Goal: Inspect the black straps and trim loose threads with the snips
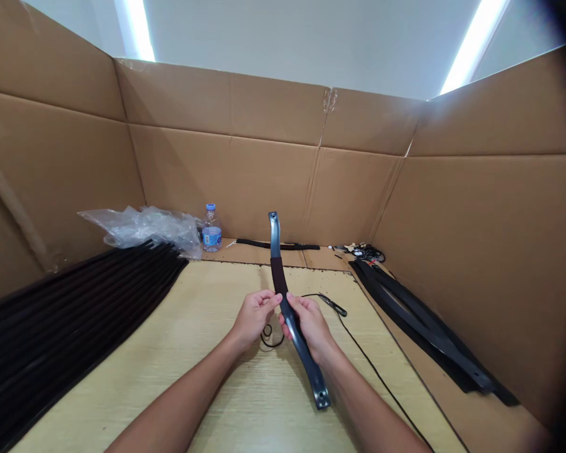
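Both hands hold a curved dark metal bar (304,352) above the table, its far end tilted up and a screw hole at each flattened end. A dark fabric sleeve (278,272) wraps part of the bar's upper half. My left hand (256,313) pinches the lower edge of the sleeve, thumb and fingers closed. My right hand (309,321) is wrapped round the bar just below the sleeve, thumb on top. Behind the hands, a thin black cord (358,346) runs over the table, with a loop (272,343) by my left hand.
Many long dark strips (89,302) lie at the left, beside a clear plastic bag (146,226) and a water bottle (212,229). More dark bars (419,321) lie at the right. Scissors or pliers with a black handle (334,304) rest on the table (217,390). Cardboard walls (226,176) enclose it.
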{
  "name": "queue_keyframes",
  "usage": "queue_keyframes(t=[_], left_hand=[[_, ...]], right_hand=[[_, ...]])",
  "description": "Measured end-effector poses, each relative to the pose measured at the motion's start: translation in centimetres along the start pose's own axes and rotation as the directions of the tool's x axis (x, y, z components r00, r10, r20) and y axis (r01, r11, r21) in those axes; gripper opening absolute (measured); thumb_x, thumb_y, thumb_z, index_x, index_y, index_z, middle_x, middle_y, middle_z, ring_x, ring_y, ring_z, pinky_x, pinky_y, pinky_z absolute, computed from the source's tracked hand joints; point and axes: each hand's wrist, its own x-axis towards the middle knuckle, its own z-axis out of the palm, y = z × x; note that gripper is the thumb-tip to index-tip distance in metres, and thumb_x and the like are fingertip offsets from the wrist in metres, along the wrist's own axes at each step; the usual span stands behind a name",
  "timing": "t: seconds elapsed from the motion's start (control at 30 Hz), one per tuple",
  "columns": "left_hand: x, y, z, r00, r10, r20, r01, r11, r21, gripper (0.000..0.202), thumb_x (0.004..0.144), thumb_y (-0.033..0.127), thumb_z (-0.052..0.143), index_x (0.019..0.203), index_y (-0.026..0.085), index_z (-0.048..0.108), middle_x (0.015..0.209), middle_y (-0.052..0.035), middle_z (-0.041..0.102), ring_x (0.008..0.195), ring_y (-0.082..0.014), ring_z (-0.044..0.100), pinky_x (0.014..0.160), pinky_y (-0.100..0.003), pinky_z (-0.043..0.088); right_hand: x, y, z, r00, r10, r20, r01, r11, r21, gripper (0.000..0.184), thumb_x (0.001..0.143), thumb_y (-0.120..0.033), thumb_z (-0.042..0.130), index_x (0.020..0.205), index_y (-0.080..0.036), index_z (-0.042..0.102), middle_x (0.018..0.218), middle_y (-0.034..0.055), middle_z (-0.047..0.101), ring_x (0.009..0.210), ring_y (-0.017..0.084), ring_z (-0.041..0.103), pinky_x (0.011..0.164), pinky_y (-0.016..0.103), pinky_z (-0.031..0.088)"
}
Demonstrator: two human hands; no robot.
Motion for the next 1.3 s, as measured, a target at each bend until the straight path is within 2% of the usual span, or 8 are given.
queue_keyframes(t=[0.2, 0.4, 0.57, 0.77, 0.87, 1.0, 1.17, 1.3], left_hand=[[1.0, -0.6, -1.7, 0.997, -0.002, -0.072, 0.006, 0.998, 0.061, 0.046, 0.069, 0.056, 0.068, 0.061, 0.016, 0.047, 0.047, 0.0059, 0.036, 0.040, -0.0053, 0.022, 0.039, -0.020, 0.011], [0.6, -0.3, -3.0, 0.975, -0.158, 0.157, 0.159, 0.987, 0.005, 0.048, 0.070, 0.061, 0.065, 0.071, 0.016, 0.051, 0.045, 0.0107, 0.021, 0.038, -0.0043, 0.010, 0.036, -0.019, 0.005], [0.7, -0.8, -3.2, 0.967, -0.173, 0.189, 0.175, 0.985, 0.008, 0.050, 0.068, 0.060, 0.068, 0.064, 0.017, 0.044, 0.046, 0.0101, 0.025, 0.037, -0.0032, 0.012, 0.035, -0.019, 0.007], [1.5, -2.2, -4.0, 0.990, -0.130, 0.048, 0.130, 0.991, -0.004, 0.052, 0.069, 0.057, 0.069, 0.057, 0.017, 0.038, 0.047, 0.0087, 0.026, 0.036, -0.0029, 0.016, 0.036, -0.020, 0.007], [1.8, -2.4, -4.5, 0.984, -0.159, 0.079, 0.160, 0.987, -0.016, 0.053, 0.069, 0.061, 0.066, 0.058, 0.018, 0.037, 0.047, 0.0094, 0.023, 0.037, -0.0029, 0.013, 0.036, -0.020, 0.005], [1.8, -2.2, -4.9, 0.963, -0.206, 0.176, 0.209, 0.978, 0.002, 0.054, 0.068, 0.059, 0.068, 0.055, 0.018, 0.035, 0.046, 0.0097, 0.021, 0.037, -0.0028, 0.010, 0.037, -0.021, 0.004], [1.7, -2.3, -5.3, 0.955, -0.220, 0.197, 0.220, 0.975, 0.022, 0.050, 0.069, 0.057, 0.068, 0.060, 0.018, 0.037, 0.048, 0.0095, 0.023, 0.038, -0.0032, 0.010, 0.037, -0.022, 0.004], [1.8, -2.8, -5.0, 0.978, -0.184, 0.103, 0.176, 0.981, 0.078, 0.054, 0.066, 0.063, 0.068, 0.060, 0.019, 0.037, 0.047, 0.0099, 0.022, 0.038, -0.0037, 0.011, 0.038, -0.023, 0.003]], right_hand=[[0.0, -0.3, 0.1, 1.000, -0.014, 0.011, 0.012, 0.991, 0.133, 0.035, 0.063, -0.033, 0.072, 0.080, -0.014, 0.049, 0.075, 0.0055, 0.065, 0.057, 0.013, 0.059, 0.051, 0.022, 0.044], [0.0, 0.1, -0.7, 0.995, 0.041, 0.089, -0.051, 0.992, 0.114, 0.057, 0.053, -0.016, 0.079, 0.105, -0.011, 0.056, 0.091, 0.0065, 0.065, 0.064, 0.010, 0.059, 0.062, 0.023, 0.048], [0.0, 0.7, -0.9, 0.977, 0.040, 0.212, -0.040, 0.999, -0.005, 0.050, 0.057, -0.028, 0.080, 0.096, -0.012, 0.052, 0.086, 0.0034, 0.060, 0.059, 0.012, 0.058, 0.051, 0.027, 0.051], [1.4, 1.2, -0.7, 0.988, 0.041, 0.152, -0.038, 0.999, -0.024, 0.058, 0.071, -0.058, 0.061, 0.107, -0.016, 0.045, 0.082, 0.0054, 0.063, 0.038, 0.007, 0.045, 0.029, 0.017, 0.029], [2.0, 1.6, -1.1, 0.990, 0.094, 0.101, -0.082, 0.990, -0.116, 0.058, 0.069, -0.055, 0.062, 0.107, -0.012, 0.053, 0.075, 0.0035, 0.061, 0.039, 0.005, 0.042, 0.032, 0.017, 0.029], [1.8, 2.2, -1.6, 0.975, 0.203, 0.088, -0.178, 0.956, -0.233, 0.044, 0.069, -0.051, 0.064, 0.078, -0.008, 0.058, 0.054, -0.0023, 0.046, 0.038, 0.004, 0.038, 0.033, 0.016, 0.028], [1.8, 3.3, -1.0, 0.971, 0.157, 0.182, -0.134, 0.982, -0.133, 0.058, 0.055, -0.052, 0.074, 0.086, -0.015, 0.043, 0.072, 0.0047, 0.062, 0.044, 0.010, 0.051, 0.039, 0.022, 0.042], [2.4, 3.8, -0.3, 0.981, 0.192, 0.031, -0.182, 0.963, -0.196, 0.041, 0.081, -0.054, 0.050, 0.090, -0.015, 0.040, 0.058, 0.0033, 0.058, 0.034, 0.008, 0.043, 0.030, 0.016, 0.028]])
